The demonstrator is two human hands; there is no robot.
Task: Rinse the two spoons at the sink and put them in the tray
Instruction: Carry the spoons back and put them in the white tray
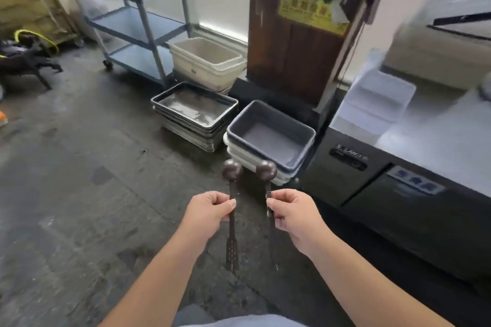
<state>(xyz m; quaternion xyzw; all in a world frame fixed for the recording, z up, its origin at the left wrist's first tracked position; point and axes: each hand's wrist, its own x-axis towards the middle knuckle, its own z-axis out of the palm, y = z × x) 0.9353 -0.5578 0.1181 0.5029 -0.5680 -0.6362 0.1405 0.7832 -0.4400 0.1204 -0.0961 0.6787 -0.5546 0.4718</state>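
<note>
I hold two dark, long-handled spoons with round bowls, upright in front of me over the concrete floor. My left hand (210,208) pinches the handle of the left spoon (232,171) near its middle. My right hand (291,214) grips the right spoon (266,170) the same way. Both bowls point up and away, side by side and apart. The lower handle ends hang below my hands. No sink is in view. A grey tub (308,131) sits on stacked white tubs on the floor just beyond the spoons.
A stack of metal trays (159,103) stands on the floor to the left of the grey tub. Behind them are beige bins (186,61) and a blue-shelved cart (148,21). A steel counter with a dark cabinet (398,194) runs along the right.
</note>
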